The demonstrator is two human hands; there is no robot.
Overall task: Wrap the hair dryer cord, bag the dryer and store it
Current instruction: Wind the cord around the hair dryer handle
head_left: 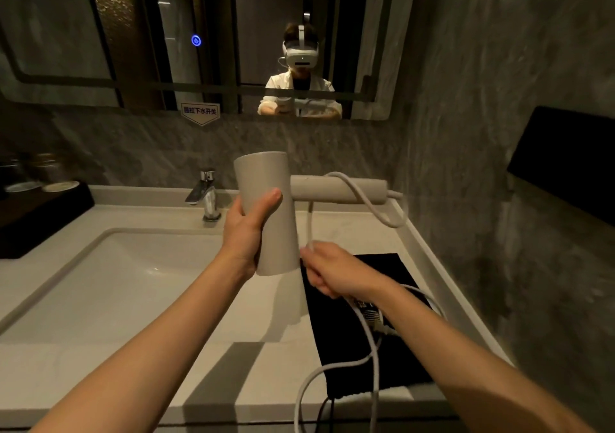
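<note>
- Hair dryer cord [367,349] is nearest you: below the dryer it hangs in loose slack off the front edge of the worktop [133,366], crossing the black bag [359,332], which lies flat on the worktop under your right forearm.
- Your right hand [336,276] is closed around the cord, just beside the lower end of the dryer's barrel and a little nearer you than it. From that fist the cord rises straight up towards the dryer's handle.
- Your left hand [248,229] is clamped around the barrel of the hair dryer [269,219], thumb across the front, holding it in the air above the worktop between the sink [116,276] and the bag. The barrel stands roughly upright, wide mouth at the top.
- The dryer's handle [339,191] sticks out sideways from the barrel to your right, its long axis about level. That is the axis any wrap has to go around, and it lies above and beyond your right hand, on that hand's own side.
- One turn of cord already loops over the handle near its far tip, where the cord leaves the dryer.
- I judge the winding barely begun: most of the cord is slack below the dryer. Your right hand is the nearer one to carry the cord up and over the handle while the left holds the barrel steady.
</note>
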